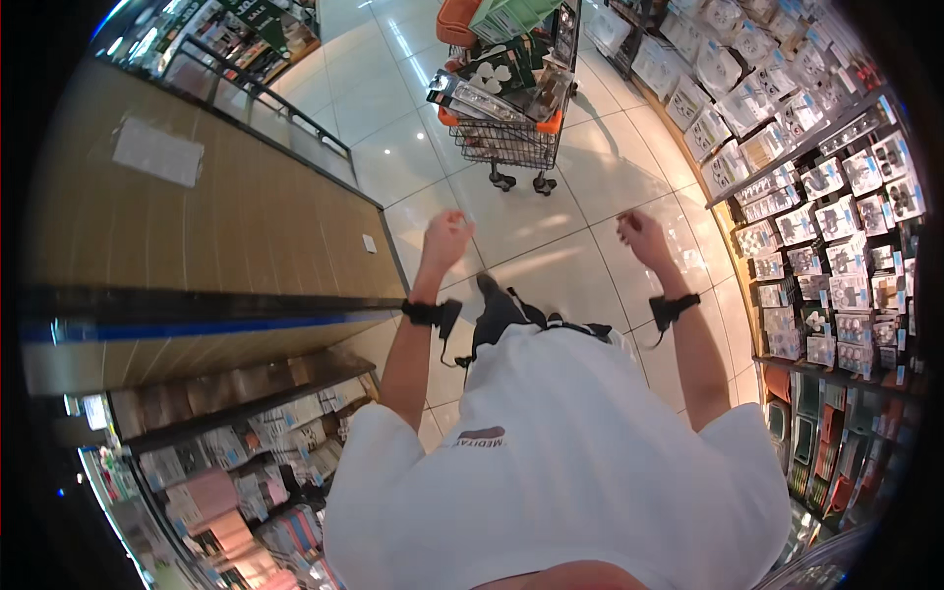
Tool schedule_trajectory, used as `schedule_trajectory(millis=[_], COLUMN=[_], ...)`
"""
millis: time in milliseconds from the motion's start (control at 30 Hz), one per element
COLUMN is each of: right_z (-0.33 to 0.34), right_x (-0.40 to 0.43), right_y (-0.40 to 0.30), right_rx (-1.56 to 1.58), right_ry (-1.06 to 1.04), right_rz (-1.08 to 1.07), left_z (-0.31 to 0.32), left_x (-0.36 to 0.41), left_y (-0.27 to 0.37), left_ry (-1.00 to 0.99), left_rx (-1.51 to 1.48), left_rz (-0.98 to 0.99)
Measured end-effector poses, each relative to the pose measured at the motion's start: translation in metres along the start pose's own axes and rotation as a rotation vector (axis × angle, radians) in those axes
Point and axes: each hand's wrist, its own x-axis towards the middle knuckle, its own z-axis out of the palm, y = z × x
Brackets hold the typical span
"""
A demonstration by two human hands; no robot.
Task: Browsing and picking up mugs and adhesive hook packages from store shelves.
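Observation:
My left hand (448,237) is raised over the tiled floor (531,228), its fingers loosely curled, touching nothing. My right hand (641,234) hangs in the air on the other side, fingers bent and no object visible in it. Each wrist wears a black strap with a small device and a short cable. Beyond both hands stands a wire shopping cart (509,144) with orange corners. Packaged goods (487,96), a green basket (505,18) and an orange container (456,21) fill it. Neither hand touches the cart.
Racks of hanging blister packs (841,221) line the right side, with cases or boxes (818,435) lower down. At left runs a wood-look panel (243,221) with a white sheet (158,151) on it. Shelves of packaged goods (243,479) stand at lower left.

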Motion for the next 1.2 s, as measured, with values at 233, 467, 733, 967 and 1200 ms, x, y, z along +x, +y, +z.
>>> schedule_trajectory(millis=[233,467,733,967,1200], right_z=[0.06,0.115,0.12,0.125,0.128], right_x=[0.112,0.127,0.151,0.201,0.231], right_y=[-0.1,-0.091,-0.083,-0.105,-0.111], right_rx=[-0.379,-0.142,-0.184,-0.083,-0.225], right_ry=[0.035,0.145,0.245,0.337,0.262], right_rz=[0.039,0.229,0.358,0.331,0.206], left_z=[-0.025,-0.047,-0.039,-0.032,-0.03], left_x=[0.236,0.367,0.421,0.425,0.42], left_y=[-0.019,-0.033,-0.045,-0.04,-0.021], left_ry=[0.333,0.333,-0.193,-0.284,-0.189], left_rx=[0.121,0.166,-0.088,-0.252,-0.243], left_rz=[0.241,0.378,0.171,0.052,0.121])
